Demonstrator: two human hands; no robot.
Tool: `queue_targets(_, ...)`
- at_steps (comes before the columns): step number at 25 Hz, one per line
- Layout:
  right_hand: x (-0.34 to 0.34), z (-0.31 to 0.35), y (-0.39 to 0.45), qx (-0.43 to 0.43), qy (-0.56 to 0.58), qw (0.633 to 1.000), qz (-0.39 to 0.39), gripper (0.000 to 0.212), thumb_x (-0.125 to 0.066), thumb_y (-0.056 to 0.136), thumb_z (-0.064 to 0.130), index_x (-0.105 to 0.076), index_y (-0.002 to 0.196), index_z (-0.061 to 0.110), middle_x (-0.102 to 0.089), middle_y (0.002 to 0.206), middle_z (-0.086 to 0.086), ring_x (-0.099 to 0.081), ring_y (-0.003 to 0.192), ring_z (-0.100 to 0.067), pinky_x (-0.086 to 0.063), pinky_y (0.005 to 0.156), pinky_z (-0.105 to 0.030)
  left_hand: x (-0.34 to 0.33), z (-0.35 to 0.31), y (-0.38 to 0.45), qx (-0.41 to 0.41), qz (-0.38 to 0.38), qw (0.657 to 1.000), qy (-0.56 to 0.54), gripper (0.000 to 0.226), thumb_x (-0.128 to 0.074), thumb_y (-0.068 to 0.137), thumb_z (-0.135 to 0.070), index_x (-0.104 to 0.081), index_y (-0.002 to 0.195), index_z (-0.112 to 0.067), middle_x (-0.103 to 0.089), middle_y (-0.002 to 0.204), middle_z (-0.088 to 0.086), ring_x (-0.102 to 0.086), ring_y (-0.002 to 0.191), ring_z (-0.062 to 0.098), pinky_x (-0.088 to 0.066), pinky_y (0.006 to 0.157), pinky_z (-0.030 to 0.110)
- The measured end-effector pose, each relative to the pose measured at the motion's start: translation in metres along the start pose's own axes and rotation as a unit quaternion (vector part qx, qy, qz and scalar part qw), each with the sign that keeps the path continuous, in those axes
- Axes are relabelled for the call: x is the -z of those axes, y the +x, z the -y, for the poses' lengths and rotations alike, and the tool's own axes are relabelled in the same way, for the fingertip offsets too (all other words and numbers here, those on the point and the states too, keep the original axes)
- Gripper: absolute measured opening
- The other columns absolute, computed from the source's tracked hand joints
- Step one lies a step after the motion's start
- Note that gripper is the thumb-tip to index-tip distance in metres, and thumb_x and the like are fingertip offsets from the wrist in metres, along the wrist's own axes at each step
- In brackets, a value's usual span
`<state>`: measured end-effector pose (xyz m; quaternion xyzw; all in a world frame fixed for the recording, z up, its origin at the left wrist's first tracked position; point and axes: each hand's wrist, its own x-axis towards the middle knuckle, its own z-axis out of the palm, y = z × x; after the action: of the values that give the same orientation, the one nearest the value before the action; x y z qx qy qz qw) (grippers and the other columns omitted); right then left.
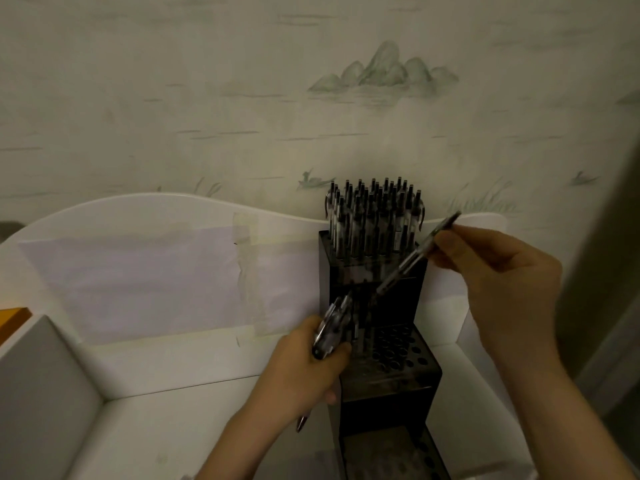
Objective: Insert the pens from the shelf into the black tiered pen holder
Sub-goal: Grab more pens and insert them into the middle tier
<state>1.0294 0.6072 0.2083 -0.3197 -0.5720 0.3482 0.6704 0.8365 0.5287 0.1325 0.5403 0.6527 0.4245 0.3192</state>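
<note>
View from above of a white shelf [194,403] set against a wall papered with a pale ink-wash landscape [384,69] of hills, reeds and small boats. The shelf has a scalloped white back panel [138,216] bearing a taped-on sheet of paper [138,278]; a grey side panel [38,386] closes it at left, and an orange edge [14,315] shows beyond that. The black tiered pen holder [388,362] stands on the shelf towards the right, its rear side near the back panel. Its top tier is packed with upright pens [375,216]; the middle tier shows rows of open holes (the lowest tier is dim and cut off by the frame). The left hand [304,372] is curled round a bundle of pens [334,323], just beside the holder's left edge. The right hand [498,275] pinches a single pen [412,258] near its upper end, the pen slanting down-left with its tip over the middle tier.
</note>
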Motion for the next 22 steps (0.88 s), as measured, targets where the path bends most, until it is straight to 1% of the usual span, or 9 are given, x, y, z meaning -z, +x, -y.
queue_targets(3, 0.000, -0.019, -0.006, 0.023, -0.156, 0.986, 0.059, 0.017, -0.075, 0.080, 0.010, -0.074, 0.086, 0.026, -0.072, 0.071, 0.018, -0.069, 0.070, 0.001, -0.052, 0.072, -0.009, -0.001, 0.001, 0.003, 0.009, -0.003, 1.000, -0.013, 0.008, -0.061, 0.092, -0.024, -0.056, 0.096, -0.019, -0.062, 0.052, -0.003, -0.066, 0.048, 0.020, -0.055, 0.055, 0.031)
queue_targets(5, -0.004, -0.035, -0.010, 0.031, -0.205, 0.976, 0.067, 0.014, -0.074, 0.081, 0.012, -0.074, 0.089, 0.024, -0.068, 0.074, 0.023, -0.066, 0.073, 0.007, -0.046, 0.070, -0.002, -0.002, 0.000, 0.003, 0.013, 0.000, 0.999, -0.029, 0.008, -0.061, 0.092, -0.022, -0.055, 0.096, -0.017, -0.061, 0.051, -0.003, -0.065, 0.047, 0.020, -0.054, 0.052, 0.030)
queue_targets(9, -0.009, -0.059, -0.014, 0.029, -0.227, 0.971, 0.074, 0.010, -0.073, 0.084, 0.016, -0.075, 0.090, 0.022, -0.071, 0.078, 0.016, -0.067, 0.075, 0.002, -0.050, 0.071, -0.007, -0.001, 0.001, 0.001, 0.014, 0.004, 0.999, -0.034, 0.008, -0.061, 0.092, -0.022, -0.055, 0.095, -0.018, -0.061, 0.052, -0.002, -0.065, 0.047, 0.020, -0.052, 0.049, 0.026)
queue_targets(12, -0.012, -0.072, -0.017, 0.010, -0.248, 0.964, 0.093, 0.009, -0.072, 0.085, 0.018, -0.075, 0.092, 0.022, -0.069, 0.079, 0.016, -0.064, 0.078, 0.005, -0.045, 0.070, -0.001, -0.001, 0.002, -0.001, 0.019, 0.003, 0.999, -0.037, 0.008, -0.062, 0.092, -0.023, -0.055, 0.094, -0.020, -0.060, 0.058, -0.002, -0.064, 0.047, 0.021, -0.052, 0.049, 0.026)
queue_targets(15, -0.014, -0.087, -0.021, -0.033, -0.283, 0.949, 0.133, 0.011, -0.072, 0.085, 0.022, -0.076, 0.095, 0.019, -0.071, 0.085, 0.011, -0.062, 0.075, 0.007, -0.041, 0.070, 0.003, 0.000, 0.002, -0.003, 0.023, 0.003, 0.999, -0.039, 0.010, -0.063, 0.092, -0.024, -0.055, 0.097, -0.019, -0.062, 0.063, 0.000, -0.064, 0.046, 0.019, -0.052, 0.048, 0.025)
queue_targets(17, -0.013, -0.092, -0.023, -0.063, -0.287, 0.946, 0.141, 0.015, -0.073, 0.084, 0.025, -0.075, 0.097, 0.019, -0.072, 0.085, 0.007, -0.063, 0.076, 0.005, -0.044, 0.071, 0.000, 0.000, 0.002, -0.003, 0.021, 0.006, 0.999, -0.034, 0.013, -0.063, 0.091, -0.025, -0.056, 0.099, -0.017, -0.062, 0.064, 0.001, -0.064, 0.045, 0.018, -0.051, 0.047, 0.025)
queue_targets(19, -0.012, -0.092, -0.022, -0.082, -0.281, 0.946, 0.137, 0.017, -0.076, 0.081, 0.027, -0.073, 0.097, 0.021, -0.071, 0.083, 0.009, -0.064, 0.077, 0.003, -0.049, 0.072, -0.006, -0.001, 0.002, -0.004, 0.015, 0.010, 0.999, -0.028, 0.015, -0.064, 0.091, -0.025, -0.056, 0.101, -0.017, -0.062, 0.064, -0.001, -0.064, 0.045, 0.018, -0.052, 0.048, 0.026)
queue_targets(21, -0.010, -0.086, -0.026, -0.083, -0.274, 0.949, 0.135, 0.020, -0.078, 0.079, 0.027, -0.070, 0.097, 0.023, -0.068, 0.084, 0.014, -0.063, 0.077, 0.006, -0.047, 0.070, -0.004, -0.003, 0.001, -0.006, 0.009, 0.017, 1.000, -0.025, 0.015, -0.064, 0.091, -0.024, -0.056, 0.102, -0.018, -0.062, 0.063, -0.003, -0.065, 0.046, 0.018, -0.052, 0.049, 0.026)
queue_targets(22, -0.009, -0.083, -0.029, -0.069, -0.272, 0.951, 0.128, 0.019, -0.078, 0.079, 0.026, -0.070, 0.096, 0.023, -0.067, 0.084, 0.015, -0.062, 0.077, 0.007, -0.046, 0.069, -0.002, -0.004, 0.000, -0.007, 0.006, 0.019, 1.000, -0.023, 0.015, -0.064, 0.091, -0.024, -0.056, 0.102, -0.018, -0.062, 0.063, -0.003, -0.065, 0.046, 0.017, -0.053, 0.049, 0.027)
